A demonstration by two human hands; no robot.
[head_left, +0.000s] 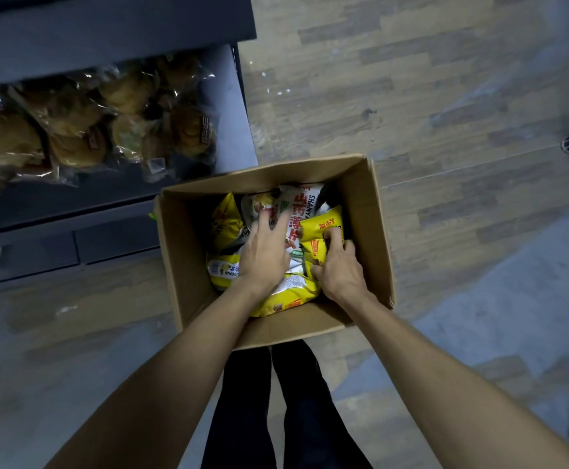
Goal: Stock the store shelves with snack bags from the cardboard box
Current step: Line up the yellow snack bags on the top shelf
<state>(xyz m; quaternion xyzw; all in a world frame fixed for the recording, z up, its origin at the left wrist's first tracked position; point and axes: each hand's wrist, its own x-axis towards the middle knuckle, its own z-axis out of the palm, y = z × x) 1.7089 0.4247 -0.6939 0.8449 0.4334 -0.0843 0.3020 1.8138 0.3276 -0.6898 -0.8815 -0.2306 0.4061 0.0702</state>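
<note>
From the head camera, both hands reach down into the open brown cardboard box [367, 225] on the wood-look floor, beside the dark metal shelf [232, 106] of clear-wrapped buns [73, 126]. The left hand [264, 257] lies with fingers spread and fairly straight on a white and red snack bag [301, 211], gripping nothing. The right hand [339, 270] curls round a small yellow snack bag [320, 228], apparently pinching its edge, though the thumb is hidden. The pick will probably go best if the left steadies the pile while the right lifts straight up.
</note>
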